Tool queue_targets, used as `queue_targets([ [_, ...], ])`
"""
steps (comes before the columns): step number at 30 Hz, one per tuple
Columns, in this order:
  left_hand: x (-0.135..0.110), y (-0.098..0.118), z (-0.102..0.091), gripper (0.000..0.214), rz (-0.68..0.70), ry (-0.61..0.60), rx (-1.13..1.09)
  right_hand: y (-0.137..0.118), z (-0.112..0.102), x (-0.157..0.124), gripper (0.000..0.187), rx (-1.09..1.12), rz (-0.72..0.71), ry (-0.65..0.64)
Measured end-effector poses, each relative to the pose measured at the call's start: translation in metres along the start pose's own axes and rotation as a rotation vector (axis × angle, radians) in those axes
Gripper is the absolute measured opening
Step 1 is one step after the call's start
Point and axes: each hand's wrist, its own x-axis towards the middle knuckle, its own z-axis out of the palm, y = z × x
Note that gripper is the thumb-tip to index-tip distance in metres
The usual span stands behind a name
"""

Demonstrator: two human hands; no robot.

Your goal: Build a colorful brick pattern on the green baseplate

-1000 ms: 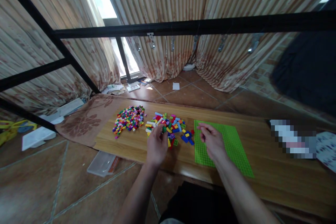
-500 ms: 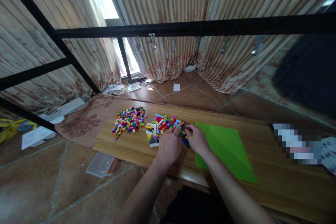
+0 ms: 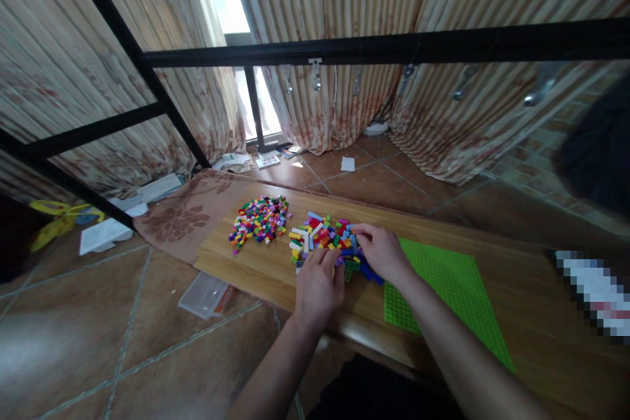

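A: Where are the hands?

B: The left hand [image 3: 319, 285] lies palm down at the near edge of the larger-brick pile [image 3: 322, 235], fingers curled onto it. The right hand [image 3: 381, 252] has come off the green baseplate [image 3: 443, 282], where it hovered a second ago. It now covers the pile's right side, beside the plate's corner. Both seem to be sorting through the bricks, and the plate carries none.

A: Holding anything?

B: Can't tell. The backs of the hands hide the fingertips and the bricks beneath. The small-brick heap [image 3: 258, 220], farther left on the desk [image 3: 516, 262], lies apart from both hands. A blurred patch [image 3: 595, 289] hides something at the right edge.
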Motion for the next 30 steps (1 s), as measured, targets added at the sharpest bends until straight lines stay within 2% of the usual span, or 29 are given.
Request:
queue_targets([
  [4, -0.03, -0.027, -0.011, 0.028, -0.155, 0.174, -0.051, -0.015, 0.025, 0.015, 0.029, -0.086, -0.184, -0.056],
  [7, -0.045, -0.044, -0.015, 0.033, -0.254, 0.189, -0.042, -0.021, 0.042, 0.023, 0.024, -0.118, -0.244, -0.083],
  [10, -0.05, -0.052, -0.013, 0.036, -0.297, 0.156, -0.039, -0.019, 0.048, 0.026, 0.019, -0.142, -0.271, -0.088],
  [14, -0.043, -0.057, -0.009, 0.036, -0.339, 0.158, -0.088, -0.009, 0.039, 0.021, 0.017, -0.161, -0.276, -0.078],
  [19, -0.018, -0.065, -0.007, 0.037, -0.469, 0.194, -0.133, -0.006, 0.029, 0.014, 0.016, -0.143, -0.265, -0.052],
  [23, 0.001, -0.075, -0.005, 0.033, -0.5, 0.117, -0.102, -0.024, 0.032, 0.014, 0.017, -0.028, -0.287, -0.043],
  [25, 0.005, -0.079, -0.006, 0.031, -0.506, 0.093, -0.153, -0.035, 0.033, 0.012, 0.018, 0.053, -0.301, -0.035],
  [28, 0.001, -0.079, -0.012, 0.034, -0.491, 0.144, -0.307, -0.047, 0.034, 0.006, 0.019, 0.195, -0.259, -0.024],
  [30, -0.004, -0.072, -0.019, 0.036, -0.43, 0.208, -0.381, -0.054, 0.035, -0.003, 0.022, 0.313, -0.187, -0.034],
])
